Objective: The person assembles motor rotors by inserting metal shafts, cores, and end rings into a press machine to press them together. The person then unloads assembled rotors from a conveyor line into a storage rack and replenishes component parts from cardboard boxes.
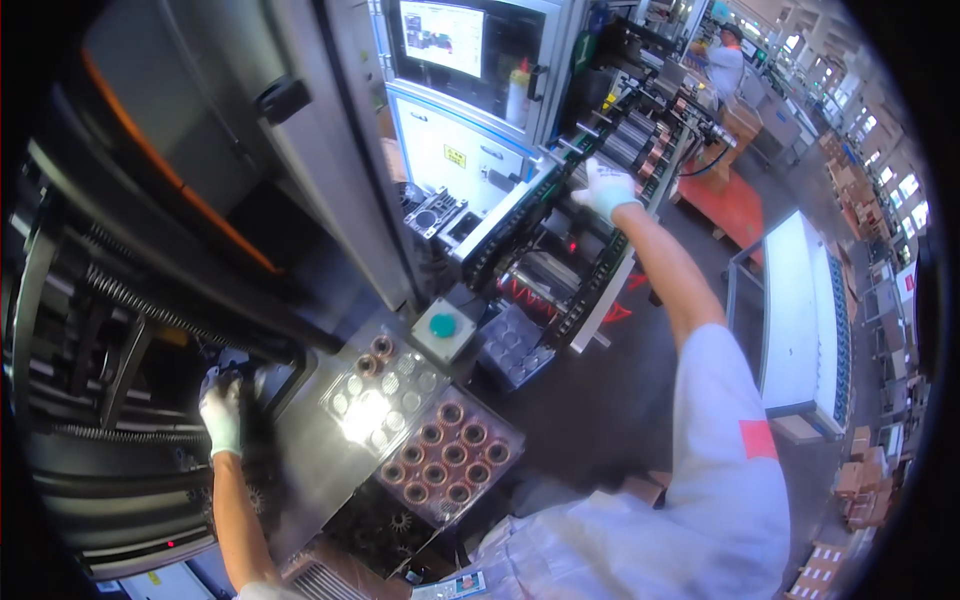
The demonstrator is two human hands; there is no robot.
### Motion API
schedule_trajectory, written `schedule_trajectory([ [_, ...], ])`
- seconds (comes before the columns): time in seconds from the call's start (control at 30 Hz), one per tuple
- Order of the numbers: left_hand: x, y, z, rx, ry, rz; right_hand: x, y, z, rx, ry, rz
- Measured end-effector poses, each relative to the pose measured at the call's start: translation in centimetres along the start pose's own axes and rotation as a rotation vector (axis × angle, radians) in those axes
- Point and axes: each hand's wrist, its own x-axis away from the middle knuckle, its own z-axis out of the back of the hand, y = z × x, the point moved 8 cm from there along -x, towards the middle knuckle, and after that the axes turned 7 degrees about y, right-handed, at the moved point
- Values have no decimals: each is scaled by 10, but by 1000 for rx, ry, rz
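Nearest sleeve (715,420): pale cloth at four o'clock, with a plain red patch (758,438).
Left hand (220,412): gloved, at eight o'clock inside the dark machine (130,435); fingers curled, though what they hold is hidden. Moving parts could pinch them.
Copper-wound rings (455,454): many in the lower tray (515,437) at six o'clock, two in the upper tray (428,382) at seven; a bumped tray might spill them.
Writing: tiny on the screen (440,38) and yellow label (455,156), both at twelve; neither legible.
Right hand (607,190): gloved, between one and two over the conveyor (630,138); finger spread and contact unclear. An advancing line could catch the glove.
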Motion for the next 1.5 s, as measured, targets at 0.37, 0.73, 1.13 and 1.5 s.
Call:
schedule_trajectory([
  [0.37, 26, -16, -3, -494, 160, -46, -7, 17, -45, -116, -195, -3],
  [0.73, 48, 39, -12, -594, 151, -459, 202, -184, 83, -658, 290, 701],
  [1.13, 241, -28, 227, -485, 442, 112, 425, -499, 7, -266, -360, 1525],
  [1.5, 294, -24, 195, -444, 229, 21, 435, -511, 4, -206, -499, 1288],
])
